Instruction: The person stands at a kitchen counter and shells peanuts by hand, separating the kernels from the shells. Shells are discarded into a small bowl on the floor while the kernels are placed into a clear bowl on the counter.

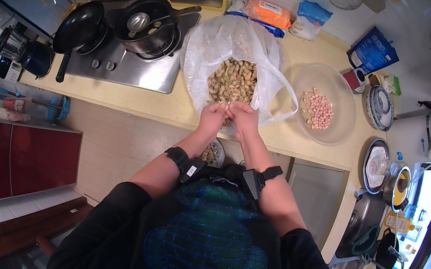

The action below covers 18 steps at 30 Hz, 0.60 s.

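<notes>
My left hand (213, 117) and my right hand (243, 118) meet fingertip to fingertip at the near edge of an open white plastic bag (202, 52). Between them they pinch something small and pale, likely a peanut, mostly hidden by the fingers. Unshelled peanuts (232, 81) fill the bag's mouth, just beyond the fingers. To the right of the bag, a translucent plastic bowl (342, 126) holds shelled pink peanut kernels (318, 109). Below the counter edge, between my forearms, a container (220, 157) with broken shells (209, 153) is partly visible.
Left of the bag, a gas hob (144, 74) carries a black pot (137, 40) with a ladle and a black wok (81, 26). Wipes packs (267, 13) stand behind the bag. Stacked dishes (379, 107) lie right of the bowl, with a sink (361, 212) nearer me.
</notes>
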Available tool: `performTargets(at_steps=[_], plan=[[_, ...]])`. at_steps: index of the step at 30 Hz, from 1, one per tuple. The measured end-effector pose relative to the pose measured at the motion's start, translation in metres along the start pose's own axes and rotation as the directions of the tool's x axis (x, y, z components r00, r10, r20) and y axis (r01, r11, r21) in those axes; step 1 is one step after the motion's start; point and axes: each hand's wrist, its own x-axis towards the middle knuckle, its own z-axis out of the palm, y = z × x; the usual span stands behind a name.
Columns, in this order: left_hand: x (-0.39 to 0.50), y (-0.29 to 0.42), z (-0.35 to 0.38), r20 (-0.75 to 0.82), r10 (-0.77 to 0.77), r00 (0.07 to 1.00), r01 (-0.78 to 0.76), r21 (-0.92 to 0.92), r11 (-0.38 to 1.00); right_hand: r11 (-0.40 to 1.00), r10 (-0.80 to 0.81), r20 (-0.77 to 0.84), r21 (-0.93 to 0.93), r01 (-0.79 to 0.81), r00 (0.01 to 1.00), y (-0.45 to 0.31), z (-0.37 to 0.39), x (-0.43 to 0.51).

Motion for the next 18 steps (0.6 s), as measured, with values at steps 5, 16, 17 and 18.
performTargets(at_steps=[5, 16, 17, 18], plan=[[0.001, 0.001, -0.013, 0.107, -0.107, 0.989, 0.123, -0.158, 0.98, 0.999, 0.0, 0.124, -0.036, 0.004, 0.992, -0.007, -0.006, -0.005], [-0.005, -0.004, -0.033, 0.165, -0.415, 0.895, 0.443, -0.209, 0.872, 0.723, -0.194, 0.332, -0.588, 0.364, 0.923, 0.006, -0.038, -0.007], [-0.007, -0.003, -0.034, 0.172, -0.403, 0.899, 0.432, -0.188, 0.882, 0.757, -0.184, 0.297, -0.565, 0.328, 0.937, 0.008, -0.041, -0.005], [-0.007, -0.001, -0.034, 0.171, -0.407, 0.897, 0.434, -0.166, 0.886, 0.798, -0.181, 0.271, -0.522, 0.302, 0.946, 0.008, -0.043, -0.002]])
